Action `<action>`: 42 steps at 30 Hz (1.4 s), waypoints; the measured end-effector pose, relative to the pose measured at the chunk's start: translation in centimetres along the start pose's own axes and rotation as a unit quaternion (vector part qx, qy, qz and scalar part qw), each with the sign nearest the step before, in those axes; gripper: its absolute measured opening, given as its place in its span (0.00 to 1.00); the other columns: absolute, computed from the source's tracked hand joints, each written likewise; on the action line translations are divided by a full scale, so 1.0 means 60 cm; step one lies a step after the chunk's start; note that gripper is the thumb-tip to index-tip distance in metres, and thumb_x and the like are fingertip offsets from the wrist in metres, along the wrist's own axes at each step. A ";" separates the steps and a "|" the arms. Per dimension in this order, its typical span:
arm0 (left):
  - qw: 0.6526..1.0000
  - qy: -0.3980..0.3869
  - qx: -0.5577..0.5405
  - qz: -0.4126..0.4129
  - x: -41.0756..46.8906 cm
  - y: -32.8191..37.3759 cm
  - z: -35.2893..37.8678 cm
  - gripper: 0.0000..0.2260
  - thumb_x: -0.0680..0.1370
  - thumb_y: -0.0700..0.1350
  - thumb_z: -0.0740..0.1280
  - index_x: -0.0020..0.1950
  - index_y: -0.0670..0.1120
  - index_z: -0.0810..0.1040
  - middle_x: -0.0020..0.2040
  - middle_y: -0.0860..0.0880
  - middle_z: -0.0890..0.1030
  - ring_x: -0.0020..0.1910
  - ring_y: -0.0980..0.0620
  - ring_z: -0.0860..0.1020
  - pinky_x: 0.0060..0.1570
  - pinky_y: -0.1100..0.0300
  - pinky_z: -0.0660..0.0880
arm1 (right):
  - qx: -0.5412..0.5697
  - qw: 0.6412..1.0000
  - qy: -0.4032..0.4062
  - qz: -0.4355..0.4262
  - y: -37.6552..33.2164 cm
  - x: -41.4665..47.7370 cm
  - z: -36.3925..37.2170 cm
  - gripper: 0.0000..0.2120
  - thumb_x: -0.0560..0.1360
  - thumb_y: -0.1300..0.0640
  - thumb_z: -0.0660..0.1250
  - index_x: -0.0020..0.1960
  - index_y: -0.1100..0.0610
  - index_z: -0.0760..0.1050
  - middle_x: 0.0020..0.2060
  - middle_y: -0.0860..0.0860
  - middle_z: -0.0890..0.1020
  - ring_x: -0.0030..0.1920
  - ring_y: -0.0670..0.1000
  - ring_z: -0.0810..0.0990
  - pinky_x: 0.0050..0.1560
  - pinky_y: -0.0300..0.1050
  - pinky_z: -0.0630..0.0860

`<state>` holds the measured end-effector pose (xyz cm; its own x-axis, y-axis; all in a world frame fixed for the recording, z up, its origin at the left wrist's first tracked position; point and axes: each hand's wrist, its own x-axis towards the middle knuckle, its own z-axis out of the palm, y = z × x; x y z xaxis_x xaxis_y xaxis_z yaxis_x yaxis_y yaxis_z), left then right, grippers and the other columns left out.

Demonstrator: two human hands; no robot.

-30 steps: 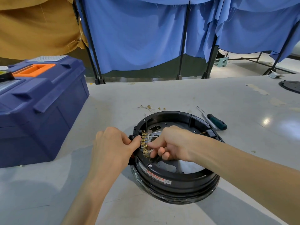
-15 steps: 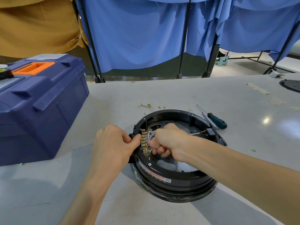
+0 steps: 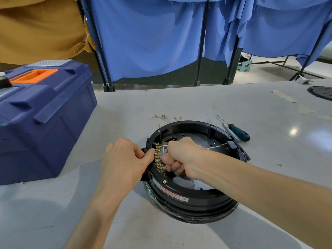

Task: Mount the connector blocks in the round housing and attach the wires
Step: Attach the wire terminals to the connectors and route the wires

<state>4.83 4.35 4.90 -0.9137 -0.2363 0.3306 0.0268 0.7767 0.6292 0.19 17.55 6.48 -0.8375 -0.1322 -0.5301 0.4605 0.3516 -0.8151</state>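
Observation:
The black round housing (image 3: 195,196) lies on the grey table in front of me. A connector block with a row of brass terminals (image 3: 158,158) stands against its left inner wall. My left hand (image 3: 124,159) grips the housing's left rim from outside, thumb pressed by the block. My right hand (image 3: 181,157) is inside the housing with its fingers curled around white wires (image 3: 164,147) at the terminals. Another white wire with a brass tip (image 3: 215,146) runs to a small block (image 3: 231,145) on the right wall.
A big blue toolbox (image 3: 41,112) with an orange handle fills the table's left side. A green-handled screwdriver (image 3: 239,132) lies right of the housing. Loose brass terminals (image 3: 168,118) lie behind it. A black round plate (image 3: 321,92) sits at the far right. Blue curtains hang behind the table.
My right hand has shifted slightly up along the terminal row with the wires. My left hand keeps the same hold on the rim.

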 end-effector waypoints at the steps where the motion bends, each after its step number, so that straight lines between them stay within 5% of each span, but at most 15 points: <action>1: 1.000 -0.001 -0.001 0.001 0.000 -0.001 0.000 0.19 0.72 0.51 0.72 0.26 0.39 0.78 0.23 0.41 0.76 0.31 0.40 0.76 0.34 0.51 0.77 | 0.001 1.000 0.004 0.002 -0.001 -0.001 0.001 0.13 0.75 0.69 0.61 0.31 0.65 0.70 0.17 0.54 0.72 0.13 0.45 0.61 0.19 0.30 0.59; 10: 1.000 -0.005 -0.006 0.011 0.002 -0.001 0.000 0.19 0.72 0.50 0.72 0.27 0.38 0.78 0.23 0.42 0.76 0.31 0.39 0.76 0.34 0.50 0.76 | 0.010 1.000 0.022 -0.009 -0.006 -0.005 0.009 0.12 0.75 0.68 0.59 0.33 0.63 0.69 0.12 0.51 0.68 0.11 0.45 0.61 0.18 0.28 0.58; 22: 0.999 -0.009 0.008 -0.038 -0.006 0.002 -0.010 0.23 0.69 0.59 0.73 0.26 0.40 0.80 0.22 0.44 0.77 0.35 0.45 0.78 0.37 0.50 0.78 | -0.025 0.996 -0.041 -0.082 0.023 -0.021 -0.041 0.08 0.80 0.63 0.64 0.46 0.68 0.75 0.26 0.58 0.76 0.20 0.49 0.70 0.21 0.38 0.67; 32: 0.997 -0.055 0.040 -0.035 -0.012 0.010 -0.024 0.24 0.69 0.61 0.73 0.25 0.42 0.80 0.22 0.43 0.76 0.32 0.43 0.78 0.34 0.51 0.78 | -0.011 0.988 -0.154 -0.028 0.026 -0.031 -0.037 0.09 0.78 0.67 0.66 0.39 0.64 0.72 0.28 0.56 0.75 0.18 0.46 0.71 0.18 0.33 0.64; 42: 0.996 -0.044 0.049 -0.057 -0.015 0.014 -0.020 0.23 0.70 0.57 0.73 0.24 0.41 0.78 0.20 0.44 0.76 0.31 0.45 0.77 0.32 0.50 0.79 | 0.043 0.985 -0.161 -0.042 0.035 -0.024 -0.041 0.04 0.77 0.70 0.65 0.43 0.67 0.74 0.26 0.56 0.75 0.18 0.46 0.70 0.18 0.33 0.64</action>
<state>6.16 4.51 6.01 -0.9407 -0.2780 0.1946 -0.1157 0.8019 0.5861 1.67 20.78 6.11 -0.7441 -0.4489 -0.4948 0.4276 0.2491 -0.8690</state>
